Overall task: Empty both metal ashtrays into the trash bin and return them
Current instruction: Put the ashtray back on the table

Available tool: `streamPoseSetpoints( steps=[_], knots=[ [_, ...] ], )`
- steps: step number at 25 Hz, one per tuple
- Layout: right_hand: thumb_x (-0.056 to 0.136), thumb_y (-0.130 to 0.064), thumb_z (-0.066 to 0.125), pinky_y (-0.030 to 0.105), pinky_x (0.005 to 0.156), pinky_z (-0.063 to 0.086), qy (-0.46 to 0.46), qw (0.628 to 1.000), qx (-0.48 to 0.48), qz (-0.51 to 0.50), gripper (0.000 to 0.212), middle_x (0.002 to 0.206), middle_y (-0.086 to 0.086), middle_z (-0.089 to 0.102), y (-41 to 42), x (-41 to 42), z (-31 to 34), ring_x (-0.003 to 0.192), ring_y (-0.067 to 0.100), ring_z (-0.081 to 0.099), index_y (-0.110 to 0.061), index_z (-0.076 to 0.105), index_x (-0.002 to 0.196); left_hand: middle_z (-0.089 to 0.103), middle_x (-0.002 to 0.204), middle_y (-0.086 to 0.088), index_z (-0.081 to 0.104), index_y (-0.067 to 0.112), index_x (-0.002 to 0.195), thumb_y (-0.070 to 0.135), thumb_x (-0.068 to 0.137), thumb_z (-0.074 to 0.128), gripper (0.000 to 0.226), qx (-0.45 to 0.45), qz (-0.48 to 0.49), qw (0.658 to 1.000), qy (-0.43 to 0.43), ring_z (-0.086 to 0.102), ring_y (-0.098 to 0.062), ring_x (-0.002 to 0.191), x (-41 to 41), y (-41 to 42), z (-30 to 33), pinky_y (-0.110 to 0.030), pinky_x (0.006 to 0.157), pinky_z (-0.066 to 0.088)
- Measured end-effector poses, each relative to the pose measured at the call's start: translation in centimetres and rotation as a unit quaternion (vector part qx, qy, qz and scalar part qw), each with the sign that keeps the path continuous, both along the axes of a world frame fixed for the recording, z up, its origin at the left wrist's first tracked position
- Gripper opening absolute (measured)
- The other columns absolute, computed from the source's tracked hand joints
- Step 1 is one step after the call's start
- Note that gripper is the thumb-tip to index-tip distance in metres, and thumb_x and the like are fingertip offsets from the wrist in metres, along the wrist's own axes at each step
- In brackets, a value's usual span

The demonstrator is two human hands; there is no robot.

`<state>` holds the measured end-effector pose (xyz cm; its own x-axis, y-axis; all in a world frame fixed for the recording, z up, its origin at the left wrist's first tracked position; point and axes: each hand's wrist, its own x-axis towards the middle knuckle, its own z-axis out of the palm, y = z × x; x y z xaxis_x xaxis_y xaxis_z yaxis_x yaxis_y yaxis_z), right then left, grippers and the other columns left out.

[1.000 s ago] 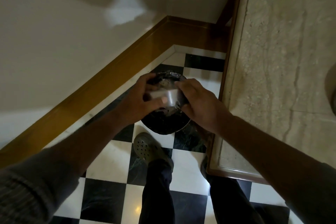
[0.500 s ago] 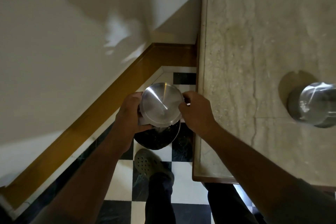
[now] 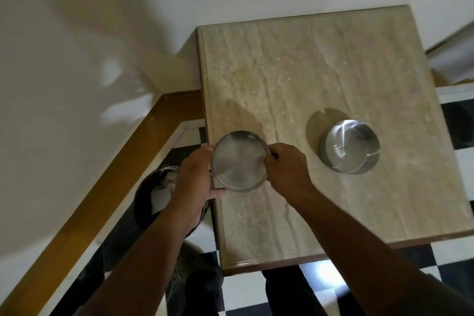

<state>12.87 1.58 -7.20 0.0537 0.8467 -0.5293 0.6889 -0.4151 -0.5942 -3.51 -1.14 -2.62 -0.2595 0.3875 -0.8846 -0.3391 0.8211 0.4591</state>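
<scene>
I hold a round metal ashtray (image 3: 239, 160) between both hands, over the left edge of the marble table (image 3: 333, 79). My left hand (image 3: 196, 174) grips its left rim and my right hand (image 3: 287, 167) grips its right rim. Its inside looks bare and shiny. A second metal ashtray (image 3: 348, 150) stands on the table to the right, with a few pale bits of ash inside. The black trash bin (image 3: 156, 192) sits on the floor below my left forearm, mostly hidden by it.
A white wall with a brown wooden skirting (image 3: 107, 187) runs along the left. The floor is black-and-white checkered tile (image 3: 456, 259). My legs and a perforated shoe (image 3: 189, 267) stand at the table's near edge.
Both hands lifted the ashtray from over the bin, turned it upright and carried it right, above the table's left edge. The view swung toward the table.
</scene>
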Motion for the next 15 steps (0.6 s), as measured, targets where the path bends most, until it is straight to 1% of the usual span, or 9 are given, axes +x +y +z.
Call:
streamPoseSetpoints(
  steps=[1, 2, 3, 5, 7, 9, 11, 13, 15],
  knots=[
    [0.083, -0.004, 0.048, 0.029, 0.049, 0.053, -0.011, 1.0, -0.005, -0.004, 0.022, 0.062, 0.009, 0.062, 0.2, 0.6, -0.3, 0.06, 0.027, 0.06, -0.005, 0.063, 0.067, 0.058, 0.133, -0.015, 0.064, 0.018, 0.122, 0.027, 0.101, 0.049, 0.028, 0.01, -0.013, 1.0, 0.005, 0.059, -0.032, 0.118, 0.6, 0.3, -0.2, -0.043, 0.067, 0.058],
    [0.083, -0.005, 0.048, 0.025, 0.045, 0.046, -0.022, 1.0, -0.008, -0.008, 0.022, 0.061, 0.006, 0.06, 0.5, 1.6, -0.7, 0.059, 0.023, 0.059, -0.006, 0.062, 0.066, 0.059, 0.131, -0.012, 0.066, 0.023, 0.115, 0.027, 0.101, 0.047, 0.024, 0.027, -0.034, 0.999, 0.011, 0.06, -0.029, 0.115, 1.8, 0.6, -0.6, -0.041, 0.065, 0.058],
    [0.084, -0.006, 0.048, 0.023, 0.045, 0.041, -0.029, 0.999, -0.01, -0.012, 0.022, 0.062, 0.004, 0.06, 0.7, 2.5, -1.1, 0.059, 0.019, 0.058, -0.006, 0.063, 0.067, 0.06, 0.129, -0.011, 0.066, 0.027, 0.107, 0.027, 0.101, 0.045, 0.022, 0.042, -0.05, 0.998, 0.016, 0.061, -0.027, 0.112, 2.8, 0.8, -1.0, -0.038, 0.064, 0.059],
    [0.084, -0.006, 0.048, 0.019, 0.044, 0.035, -0.035, 0.999, -0.008, -0.016, 0.022, 0.061, 0.0, 0.058, 1.0, 3.7, -2.0, 0.055, 0.011, 0.054, -0.006, 0.064, 0.07, 0.061, 0.126, -0.01, 0.065, 0.03, 0.1, 0.027, 0.1, 0.045, 0.021, 0.057, -0.061, 0.996, 0.02, 0.062, -0.025, 0.109, 4.0, 1.0, -1.7, -0.036, 0.063, 0.06],
    [0.085, -0.005, 0.048, 0.018, 0.044, 0.033, -0.034, 0.999, -0.003, -0.023, 0.022, 0.062, -0.003, 0.057, 1.2, 4.5, -2.7, 0.054, 0.005, 0.051, -0.007, 0.068, 0.075, 0.062, 0.123, -0.009, 0.066, 0.029, 0.099, 0.026, 0.099, 0.045, 0.021, 0.056, -0.063, 0.996, 0.023, 0.062, -0.023, 0.106, 4.9, 1.4, -2.3, -0.039, 0.066, 0.062],
    [0.086, -0.005, 0.048, 0.018, 0.044, 0.032, -0.029, 0.999, -0.003, -0.03, 0.022, 0.063, -0.004, 0.057, 1.3, 4.9, -3.2, 0.055, 0.004, 0.051, -0.008, 0.068, 0.076, 0.063, 0.12, -0.007, 0.066, 0.029, 0.098, 0.027, 0.099, 0.045, 0.022, 0.063, -0.074, 0.995, 0.032, 0.063, -0.023, 0.104, 5.3, 1.6, -2.8, -0.042, 0.07, 0.062],
    [0.087, -0.004, 0.048, 0.017, 0.044, 0.03, -0.026, 0.999, 0.0, -0.021, 0.023, 0.061, -0.004, 0.055, 1.3, 4.9, -3.4, 0.053, 0.004, 0.049, -0.01, 0.065, 0.073, 0.064, 0.117, -0.003, 0.067, 0.032, 0.098, 0.029, 0.098, 0.045, 0.022, 0.073, -0.088, 0.993, 0.043, 0.064, -0.021, 0.103, 5.3, 1.5, -3.2, -0.04, 0.067, 0.063],
    [0.087, -0.003, 0.048, 0.017, 0.045, 0.03, -0.025, 1.0, 0.006, -0.006, 0.022, 0.064, 0.0, 0.056, 1.5, 4.9, -3.5, 0.053, 0.005, 0.047, -0.005, 0.065, 0.074, 0.065, 0.115, 0.0, 0.068, 0.035, 0.095, 0.03, 0.097, 0.046, 0.023, 0.073, -0.085, 0.993, 0.043, 0.064, -0.019, 0.102, 5.2, 1.5, -3.5, -0.039, 0.064, 0.063],
    [0.088, -0.005, 0.048, 0.018, 0.047, 0.031, -0.02, 1.0, 0.007, 0.002, 0.021, 0.073, 0.006, 0.06, 1.5, 4.9, -3.7, 0.058, 0.009, 0.05, 0.0, 0.068, 0.082, 0.065, 0.11, 0.002, 0.073, 0.041, 0.082, 0.027, 0.095, 0.047, 0.032, 0.071, -0.071, 0.994, 0.038, 0.064, -0.017, 0.1, 5.3, 1.5, -3.6, -0.034, 0.056, 0.062]
  ],
)
